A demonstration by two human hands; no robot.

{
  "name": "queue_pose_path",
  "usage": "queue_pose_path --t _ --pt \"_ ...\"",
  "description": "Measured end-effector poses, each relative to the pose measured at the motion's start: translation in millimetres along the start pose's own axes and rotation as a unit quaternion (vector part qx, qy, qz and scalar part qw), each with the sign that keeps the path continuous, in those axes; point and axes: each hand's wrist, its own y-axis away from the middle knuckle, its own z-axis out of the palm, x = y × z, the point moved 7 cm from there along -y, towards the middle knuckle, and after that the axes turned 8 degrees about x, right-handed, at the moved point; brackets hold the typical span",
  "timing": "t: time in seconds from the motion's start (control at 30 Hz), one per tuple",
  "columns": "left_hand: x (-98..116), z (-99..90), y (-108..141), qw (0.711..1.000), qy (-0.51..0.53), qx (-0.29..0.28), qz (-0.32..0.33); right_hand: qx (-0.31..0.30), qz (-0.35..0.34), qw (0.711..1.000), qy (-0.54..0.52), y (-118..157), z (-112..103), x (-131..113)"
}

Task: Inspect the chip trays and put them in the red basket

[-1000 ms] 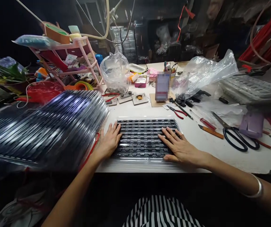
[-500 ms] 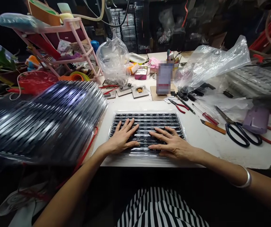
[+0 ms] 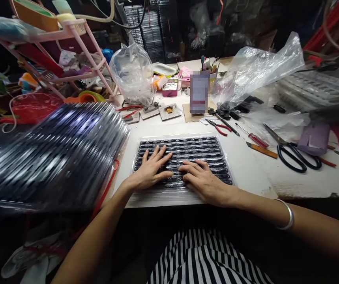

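A clear plastic tray (image 3: 184, 138) lies on the white table in front of me, its rows filled with slim black parts (image 3: 200, 146) whose kind I cannot make out. My left hand (image 3: 153, 169) rests on the left half of the rows, fingers spread and thumb pointing right. On the middle and right of the tray lies my right hand (image 3: 206, 181), palm down, its fingers stretched to the left and slightly bent. Neither hand grips anything that I can see. The palms hide part of the lower rows.
Stacked trays (image 3: 59, 157) of black parts lean at the left. Scissors (image 3: 293, 152), a craft knife (image 3: 261, 150), a screwdriver (image 3: 255, 138) and pliers (image 3: 219, 127) lie at the right. Behind stand a phone (image 3: 199, 92), plastic bags (image 3: 133, 75) and a pink rack (image 3: 92, 55).
My right hand has slid left across the tray, its fingers drawn closer together. My left hand stays spread on the rows. The whole view has shifted a little.
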Motion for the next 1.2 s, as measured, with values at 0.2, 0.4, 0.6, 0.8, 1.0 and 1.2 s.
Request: queue_pose_path --t 0.2,0.4,0.6,0.8,1.0,1.2 --pt "2 -6.4 0 0.997 0.072 0.030 -0.015 -0.012 0.007 1.000 -0.008 -14 -1 2" --pt "13 -8.3 -3 0.998 0.066 0.018 -0.013 0.033 0.042 0.979 -0.196 -4 -19 30" --pt "35 -2.2 -3 0.998 -0.021 0.055 0.035 0.035 0.058 0.994 -0.084 -12 -13 30" --pt "42 9.5 2 0.988 -0.076 0.135 0.025 0.037 0.003 0.999 -0.003 -11 -3 20" --pt "25 11.6 2 0.989 -0.068 0.128 0.007 -0.052 0.024 0.995 0.083 2 5 43" --pt "-66 -7.3 42 0.960 0.125 0.213 -0.129 -0.060 0.219 0.970 0.085 45 -20 99"
